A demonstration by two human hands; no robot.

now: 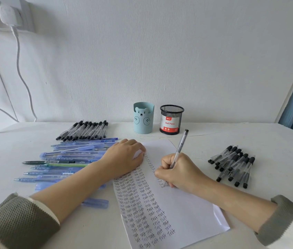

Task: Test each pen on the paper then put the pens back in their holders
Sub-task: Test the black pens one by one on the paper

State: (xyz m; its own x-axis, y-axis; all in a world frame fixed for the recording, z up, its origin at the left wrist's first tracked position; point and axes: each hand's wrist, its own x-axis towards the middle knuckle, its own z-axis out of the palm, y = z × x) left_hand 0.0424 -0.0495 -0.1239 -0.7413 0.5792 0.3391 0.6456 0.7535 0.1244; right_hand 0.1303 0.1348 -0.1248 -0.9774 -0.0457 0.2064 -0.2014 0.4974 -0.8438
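Observation:
My right hand (179, 172) grips a clear pen with a black end (180, 146), its tip down on the white paper (187, 203), which is covered in columns of the word "Test". My left hand (124, 157) rests flat on the paper's upper left part. At the back of the table stand two holders: a light blue bear cup (143, 118) and a black mesh cup (171, 119) with a "Ball Pens" label. Neither shows a pen sticking out.
A row of black-capped pens (84, 131) lies at the back left, with several blue pens (70, 159) spread in front of it. Another pile of black-capped pens (233, 165) lies to the right of the paper. White cables (18, 65) hang down the wall at left.

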